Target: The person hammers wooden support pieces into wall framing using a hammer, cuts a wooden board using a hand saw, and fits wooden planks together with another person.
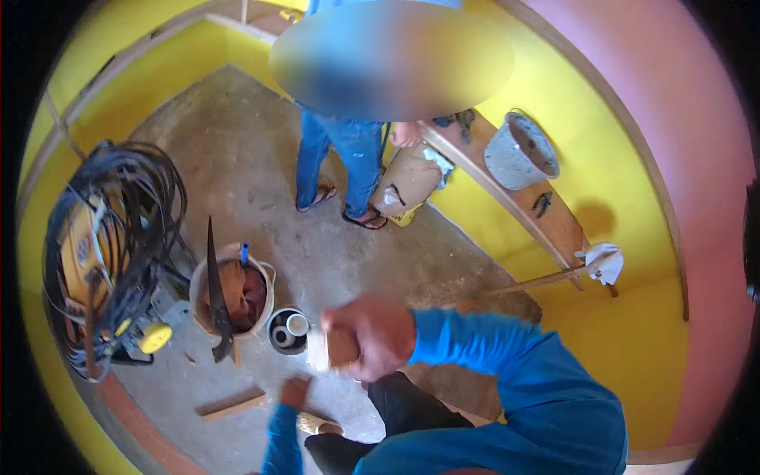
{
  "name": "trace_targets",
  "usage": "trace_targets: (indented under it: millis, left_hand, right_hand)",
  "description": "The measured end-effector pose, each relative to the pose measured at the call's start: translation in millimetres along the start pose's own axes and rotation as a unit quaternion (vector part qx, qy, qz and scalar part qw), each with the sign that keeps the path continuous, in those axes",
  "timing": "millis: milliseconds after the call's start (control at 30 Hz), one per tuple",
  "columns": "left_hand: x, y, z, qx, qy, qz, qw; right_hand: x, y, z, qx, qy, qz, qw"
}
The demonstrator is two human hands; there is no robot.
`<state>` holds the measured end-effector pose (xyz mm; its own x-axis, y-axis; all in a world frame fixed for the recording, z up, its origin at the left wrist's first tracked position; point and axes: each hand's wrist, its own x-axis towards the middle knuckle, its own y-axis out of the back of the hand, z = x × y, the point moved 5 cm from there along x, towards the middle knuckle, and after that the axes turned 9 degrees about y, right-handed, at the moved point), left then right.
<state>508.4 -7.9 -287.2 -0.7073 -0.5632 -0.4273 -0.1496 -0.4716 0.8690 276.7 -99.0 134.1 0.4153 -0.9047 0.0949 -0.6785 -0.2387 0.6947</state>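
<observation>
My right hand, in a blue sleeve, is closed around a small wooden block near the lower middle of the head view. The block's left end looks pale and blurred. Below and to the left of it is my left hand, small and smeared; its fingers cannot be made out. A dark round container with white cups inside stands on the floor just left of the block. Lower left lies a short wooden strip.
A saw rests across a bucket. Coiled black cables lie at the left. Another person in jeans stands ahead beside a sack. A spattered bucket sits on a wooden bench at the right.
</observation>
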Motion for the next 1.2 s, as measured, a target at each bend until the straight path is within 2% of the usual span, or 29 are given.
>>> trace_targets:
  millis: [33, 67, 100, 133, 167, 233, 300, 333, 400, 433, 500, 533, 600, 633, 700, 800, 900, 933, 1000, 1033, 1100, 1133, 1200]
  left_hand:
    - [-7.5, -4.3, 38.6, -0.273, -0.136, 0.115, 0.945]
    - [-11.9, 45.5, 92.9, -0.433, -0.049, -0.092, 0.895]
    - [-9.3, 60.0, 127.3, -0.487, -0.089, -0.098, 0.863]
    - [3.9, 88.8, 160.9, -0.464, -0.074, -0.152, 0.870]
    - [16.7, 119.4, 189.8, -0.441, -0.055, -0.209, 0.871]
    - [52.8, 146.1, 227.0, -0.606, -0.021, -0.303, 0.735]
    - [87.5, 184.1, 252.5, -0.639, -0.032, -0.386, 0.665]
    - [102.9, 199.3, 262.8, -0.653, -0.001, -0.409, 0.638]
    - [124.1, 221.0, 279.2, -0.676, 0.062, -0.453, 0.578]
    - [128.9, 231.4, 289.9, -0.707, 0.054, -0.465, 0.530]
    - [131.2, 249.9, 311.5, -0.763, 0.040, -0.487, 0.424]
    - [133.7, 266.6, 319.0, -0.809, 0.022, -0.460, 0.365]
    - [129.8, 301.0, 328.0, -0.883, -0.003, -0.402, 0.241]
    - [127.9, 317.9, 331.3, -0.902, -0.045, -0.371, 0.217]
    - [126.8, 347.4, 332.4, -0.929, -0.122, -0.305, 0.170]
    - [140.9, 360.6, 335.9, -0.907, -0.154, -0.348, 0.182]
    - [150.5, 367.2, 355.4, -0.886, -0.141, -0.392, 0.206]
    - [140.5, 386.1, 361.7, -0.880, -0.168, -0.392, 0.208]
    - [140.0, 377.5, 363.2, -0.871, -0.164, -0.406, 0.224]
    - [142.0, 374.6, 365.1, -0.866, -0.163, -0.412, 0.233]
    - [131.1, 377.4, 365.2, -0.861, -0.160, -0.375, 0.303]
    - [121.8, 379.4, 363.9, -0.857, -0.158, -0.355, 0.338]
    - [105.4, 389.9, 360.9, -0.861, -0.174, -0.313, 0.362]
  right_hand:
    - [4.1, 47.1, -16.4, -0.001, 0.032, 0.061, 0.998]
    - [4.9, 93.0, -29.2, -0.005, 0.102, 0.116, 0.988]
    - [5.3, 145.2, -47.2, -0.008, 0.130, 0.154, 0.979]
    - [-1.9, 195.7, -72.2, -0.013, 0.159, 0.192, 0.969]
    - [-19.7, 237.6, -92.9, 0.000, 0.133, 0.306, 0.942]
    - [-60.5, 302.5, -118.1, 0.047, 0.086, 0.385, 0.918]
    - [-108.8, 352.6, -127.3, 0.133, 0.152, 0.454, 0.868]
    - [-134.5, 375.8, -134.1, 0.162, 0.200, 0.466, 0.846]
    - [-181.3, 402.4, -166.5, 0.132, 0.235, 0.453, 0.850]
    - [-203.0, 413.1, -186.7, 0.104, 0.250, 0.438, 0.857]
    - [-257.3, 429.2, -218.8, 0.105, 0.207, 0.508, 0.830]
    - [-282.2, 435.0, -232.5, 0.084, 0.153, 0.580, 0.796]
    - [-293.0, 447.2, -256.8, 0.028, 0.176, 0.631, 0.755]
    - [-300.6, 449.0, -263.4, 0.001, 0.183, 0.657, 0.732]
    - [-398.6, 468.3, -266.6, -0.016, 0.094, 0.727, 0.680]
    - [-534.1, 479.8, -264.0, -0.025, 0.031, 0.819, 0.572]
    - [-656.2, 462.6, -231.2, 0.015, 0.013, 0.866, 0.499]
    - [-698.0, 451.5, -217.6, 0.030, 0.004, 0.876, 0.481]
    - [-728.8, 404.4, -197.1, 0.017, -0.017, 0.917, 0.398]
    - [-736.5, 376.7, -185.1, -0.003, -0.021, 0.943, 0.333]
    - [-822.5, 329.5, -150.2, 0.034, -0.003, 0.933, 0.359]
    - [-815.9, 300.6, -138.1, 0.016, -0.046, 0.935, 0.350]
    - [-798.4, 241.2, -107.3, 0.010, -0.128, 0.942, 0.310]
